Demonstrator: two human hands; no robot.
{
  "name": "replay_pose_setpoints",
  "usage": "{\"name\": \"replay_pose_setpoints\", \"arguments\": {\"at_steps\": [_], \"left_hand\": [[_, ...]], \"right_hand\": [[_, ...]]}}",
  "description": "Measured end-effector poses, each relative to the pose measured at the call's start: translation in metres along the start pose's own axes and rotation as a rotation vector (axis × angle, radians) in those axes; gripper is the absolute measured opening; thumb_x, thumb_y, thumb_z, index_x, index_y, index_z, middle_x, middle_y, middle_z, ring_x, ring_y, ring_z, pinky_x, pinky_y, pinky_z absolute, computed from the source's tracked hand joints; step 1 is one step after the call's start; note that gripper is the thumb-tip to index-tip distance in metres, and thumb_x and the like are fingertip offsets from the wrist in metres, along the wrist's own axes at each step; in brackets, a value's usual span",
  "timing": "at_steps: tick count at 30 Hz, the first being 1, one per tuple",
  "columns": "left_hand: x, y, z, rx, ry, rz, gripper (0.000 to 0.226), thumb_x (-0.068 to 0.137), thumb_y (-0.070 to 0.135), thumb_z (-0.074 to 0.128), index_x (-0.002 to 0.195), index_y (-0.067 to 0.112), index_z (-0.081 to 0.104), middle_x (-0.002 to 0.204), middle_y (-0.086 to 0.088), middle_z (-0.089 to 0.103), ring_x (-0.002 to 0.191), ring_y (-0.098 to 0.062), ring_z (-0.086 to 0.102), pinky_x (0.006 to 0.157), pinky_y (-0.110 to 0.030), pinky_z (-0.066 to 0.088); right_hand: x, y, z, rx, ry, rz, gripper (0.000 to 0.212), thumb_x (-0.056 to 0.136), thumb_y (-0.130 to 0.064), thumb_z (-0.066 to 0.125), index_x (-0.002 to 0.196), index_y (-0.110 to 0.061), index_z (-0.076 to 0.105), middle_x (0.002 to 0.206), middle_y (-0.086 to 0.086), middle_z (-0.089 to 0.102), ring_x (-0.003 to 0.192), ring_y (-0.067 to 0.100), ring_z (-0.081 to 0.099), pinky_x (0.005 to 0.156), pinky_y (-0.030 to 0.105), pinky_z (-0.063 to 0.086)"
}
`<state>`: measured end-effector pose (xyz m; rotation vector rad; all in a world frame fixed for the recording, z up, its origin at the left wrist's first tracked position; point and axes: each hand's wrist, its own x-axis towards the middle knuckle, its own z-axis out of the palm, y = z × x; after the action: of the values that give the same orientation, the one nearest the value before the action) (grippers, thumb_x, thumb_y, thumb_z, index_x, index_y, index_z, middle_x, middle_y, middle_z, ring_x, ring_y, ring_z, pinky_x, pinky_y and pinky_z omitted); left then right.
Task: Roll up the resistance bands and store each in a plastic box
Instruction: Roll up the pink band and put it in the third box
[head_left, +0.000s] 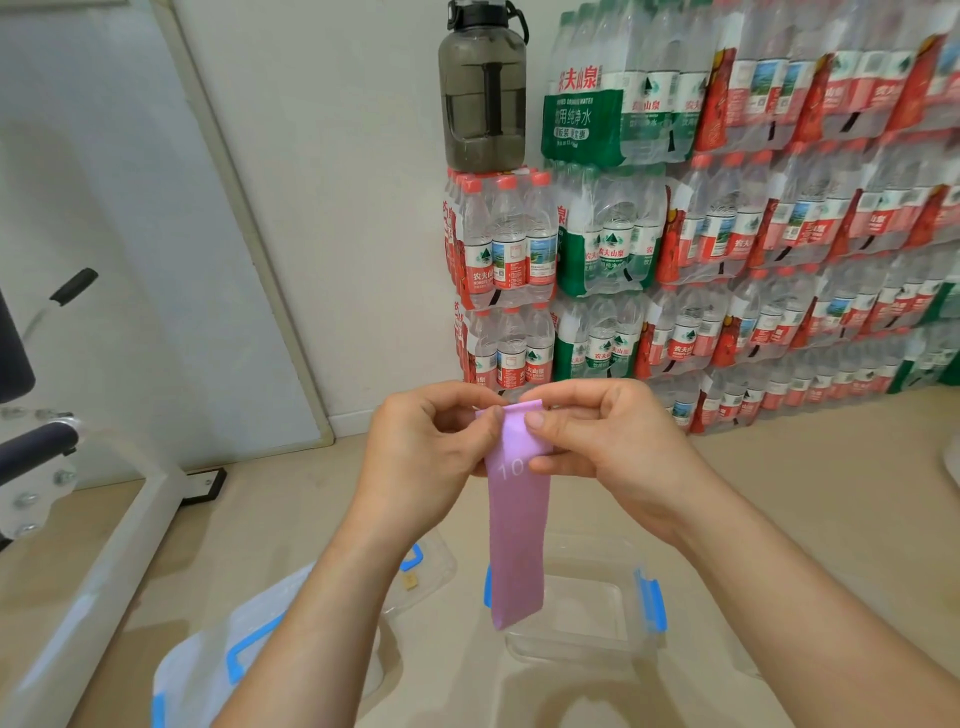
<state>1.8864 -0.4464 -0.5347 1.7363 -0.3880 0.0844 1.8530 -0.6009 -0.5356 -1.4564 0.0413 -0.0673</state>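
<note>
Stacked packs of bottled water (727, 234) line the far wall, with a dark jug (483, 88) standing on the lowest stack. I hold the purple resistance band (517, 545) up in the air. My left hand (431, 452) and my right hand (597, 441) each pinch its top edge between thumb and curled fingers, and the rest hangs straight down.

Its lower end dangles over the open plastic box (582, 657), which sits on the pale floor (779, 493) below my right forearm. As I judge it, the rolling is only just starting: the top edge looks turned over once at most. Next I need to curl that edge tightly and evenly, feeding the band up.

A loose lid (208, 665) lies on the floor toward its near left edge, and a white equipment frame (104, 571) stands further left. Nothing blocks the box.
</note>
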Motion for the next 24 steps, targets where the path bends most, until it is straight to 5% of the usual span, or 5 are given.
{"name": "replay_pose_setpoints", "arguments": {"at_steps": [12, 20, 24], "left_hand": [[0.0013, -0.0021, -0.0056, -0.056, -0.047, -0.014, 0.015, 0.090, 0.004, 0.059, 0.084, 0.011, 0.071, 0.064, 0.000, 0.072, 0.056, -0.014, 0.068, 0.056, -0.027, 0.058], [0.0002, 0.0008, -0.0025, -0.063, 0.005, 0.011, 0.023, 0.081, 0.004, 0.071, 0.074, 0.026, 0.073, 0.069, -0.008, 0.073, 0.062, -0.021, 0.065, 0.060, -0.044, 0.057], [-0.0002, 0.0026, -0.0012, -0.089, 0.023, 0.023, 0.029, 0.080, -0.001, 0.069, 0.071, 0.025, 0.074, 0.063, 0.000, 0.069, 0.059, -0.016, 0.060, 0.054, -0.032, 0.054]], "right_hand": [[0.0014, 0.0040, 0.0036, 0.012, 0.034, 0.003, 0.020, 0.086, -0.005, 0.064, 0.105, 0.000, 0.068, 0.098, 0.020, 0.070, 0.076, 0.018, 0.068, 0.056, 0.024, 0.056], [0.0015, 0.0032, 0.0072, -0.009, 0.093, -0.035, 0.012, 0.087, -0.003, 0.064, 0.096, -0.002, 0.071, 0.091, 0.019, 0.073, 0.076, 0.022, 0.070, 0.060, 0.024, 0.058], [0.0011, 0.0002, 0.0071, 0.079, 0.067, 0.018, 0.013, 0.086, -0.002, 0.062, 0.096, 0.000, 0.071, 0.097, 0.025, 0.071, 0.076, 0.027, 0.069, 0.058, 0.024, 0.058]]}}
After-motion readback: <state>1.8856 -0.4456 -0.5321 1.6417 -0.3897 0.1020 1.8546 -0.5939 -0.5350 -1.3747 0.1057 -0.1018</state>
